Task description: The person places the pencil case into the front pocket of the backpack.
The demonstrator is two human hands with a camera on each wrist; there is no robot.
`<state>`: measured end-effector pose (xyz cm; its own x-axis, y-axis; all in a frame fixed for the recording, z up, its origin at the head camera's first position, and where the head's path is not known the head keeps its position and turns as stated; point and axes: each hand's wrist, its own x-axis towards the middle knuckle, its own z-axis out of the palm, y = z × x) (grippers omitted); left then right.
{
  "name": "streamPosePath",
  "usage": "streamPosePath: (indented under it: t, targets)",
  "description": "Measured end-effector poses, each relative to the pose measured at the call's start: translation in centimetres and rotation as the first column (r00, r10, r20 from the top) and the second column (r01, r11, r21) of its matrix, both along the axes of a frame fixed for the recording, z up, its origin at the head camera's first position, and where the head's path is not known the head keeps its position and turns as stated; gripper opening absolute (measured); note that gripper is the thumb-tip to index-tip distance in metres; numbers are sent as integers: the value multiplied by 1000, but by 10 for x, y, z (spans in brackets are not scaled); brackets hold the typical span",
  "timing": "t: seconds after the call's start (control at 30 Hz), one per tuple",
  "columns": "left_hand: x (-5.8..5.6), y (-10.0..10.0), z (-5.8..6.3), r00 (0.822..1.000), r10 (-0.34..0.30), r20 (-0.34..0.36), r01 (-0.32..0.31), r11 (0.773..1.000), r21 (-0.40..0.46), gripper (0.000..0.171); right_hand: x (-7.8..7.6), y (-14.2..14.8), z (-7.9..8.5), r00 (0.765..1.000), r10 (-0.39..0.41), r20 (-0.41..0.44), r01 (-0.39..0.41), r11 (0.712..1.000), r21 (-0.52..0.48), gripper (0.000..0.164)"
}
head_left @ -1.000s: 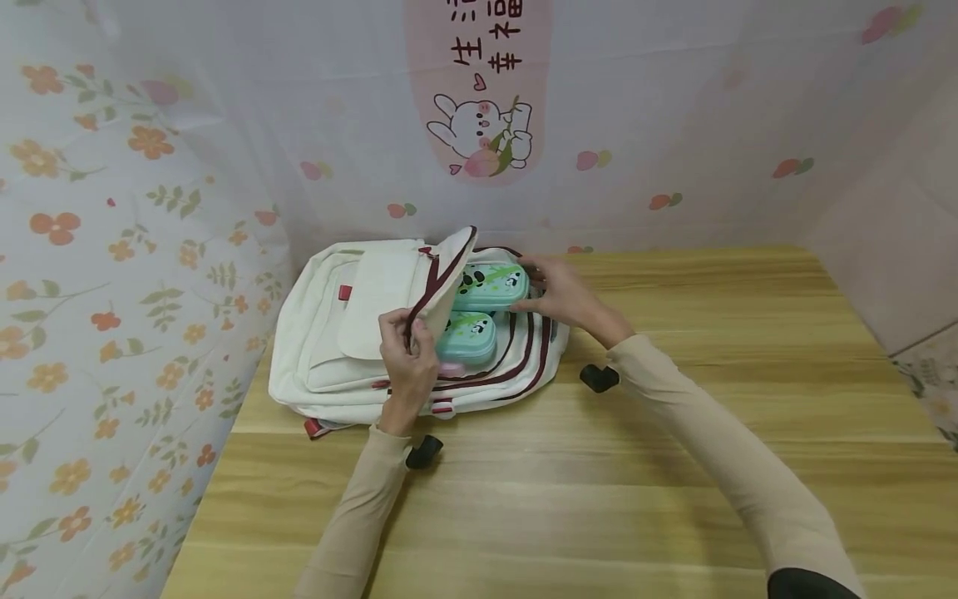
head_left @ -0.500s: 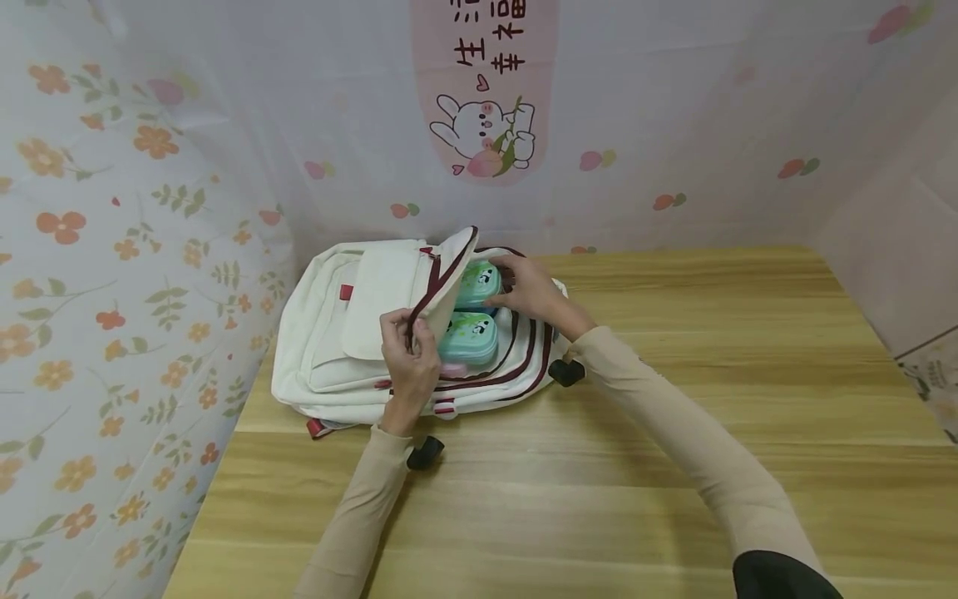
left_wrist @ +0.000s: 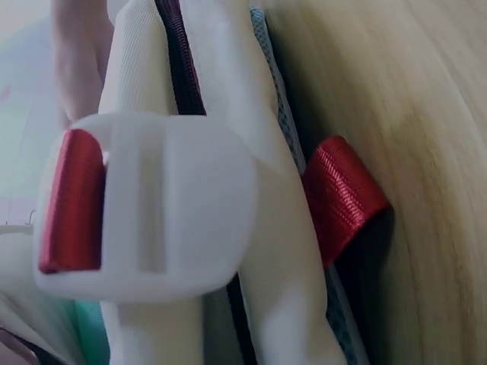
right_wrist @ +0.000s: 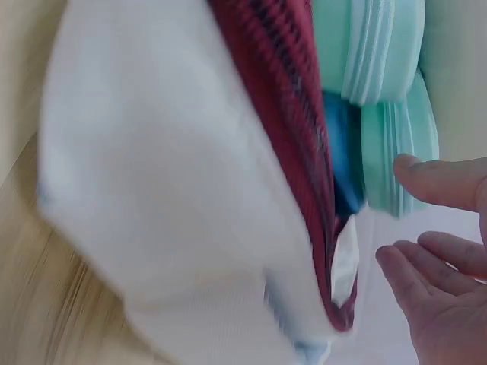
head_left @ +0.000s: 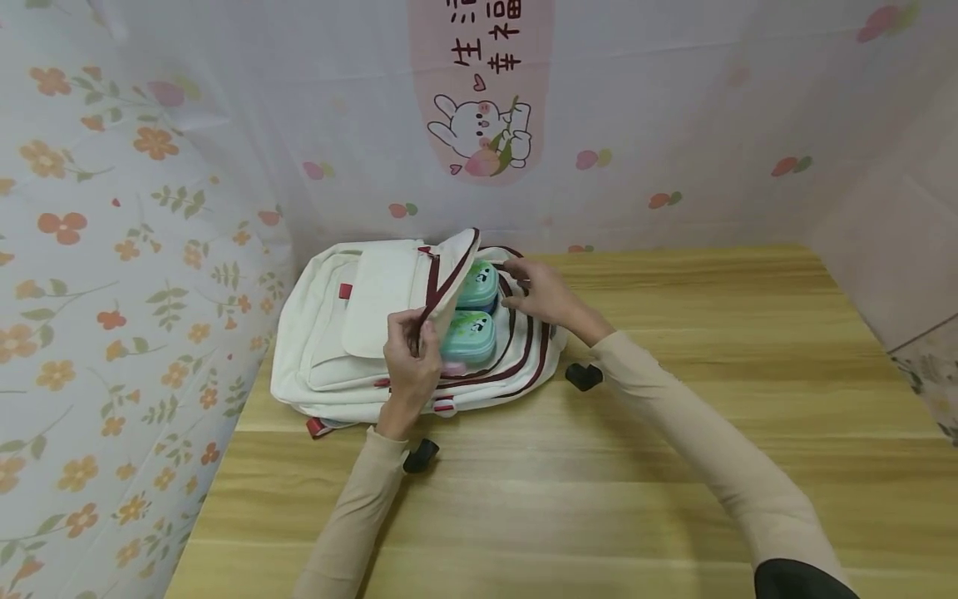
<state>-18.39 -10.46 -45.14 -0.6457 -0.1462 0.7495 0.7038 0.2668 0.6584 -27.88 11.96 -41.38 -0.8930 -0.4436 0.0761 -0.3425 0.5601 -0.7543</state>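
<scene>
A white backpack [head_left: 322, 333] with dark red zips lies on the table. My left hand [head_left: 412, 353] pinches the edge of its raised front flap [head_left: 455, 270]. Two mint-green zipped cases with panda prints sit inside the opening: the far case [head_left: 479, 283] and the near case [head_left: 469, 337]. Just right of the far case is my right hand [head_left: 546, 291], thumb and fingers spread apart. In the right wrist view the thumb [right_wrist: 434, 181] lies at the end of one mint case [right_wrist: 399, 144]; whether it touches cannot be told. The fingers hold nothing.
Something dark blue [right_wrist: 344, 152] lies beside the cases in the bag. A pink item [head_left: 453, 368] shows below the near case. A white buckle [left_wrist: 167, 205] with red webbing hangs on the bag's side. Printed cloth [head_left: 636, 125] stands behind the wooden table [head_left: 561, 499].
My right hand pushed the far mint case leftward, deeper under the flap, then drew back slightly to the right. My left hand stays on the flap, nearly still.
</scene>
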Motion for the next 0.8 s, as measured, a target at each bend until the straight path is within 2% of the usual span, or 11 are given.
streamPosePath:
  t: [0.1, 0.2, 0.33, 0.5, 0.63, 0.8]
  targets:
    - [-2, -2, 0, 998, -34, -51, 29, 995, -90, 19, 1, 9, 2, 1000, -18, 10, 18, 999, -32, 63]
    - [-5, -2, 1, 992, -85, -92, 67, 981, -184, 18, 0, 17, 3, 1000, -28, -4, 27, 997, -65, 59]
    - [-7, 0, 2, 988, -127, -82, 98, 952, -290, 16, 1, 26, 4, 999, -31, -36, 29, 998, -53, 54]
    - [-2, 2, -4, 996, -92, 2, 83, 885, -457, 9, 8, 38, 4, 997, -52, -49, 52, 999, 2, 55]
    - [2, 4, -5, 997, -56, 53, 76, 834, -546, 8, 17, 49, 1, 998, -51, -44, 51, 999, 12, 57]
    - [3, 6, 2, 999, -20, 45, 44, 772, -634, 8, 25, 60, 2, 998, -66, -23, 67, 998, 20, 60]
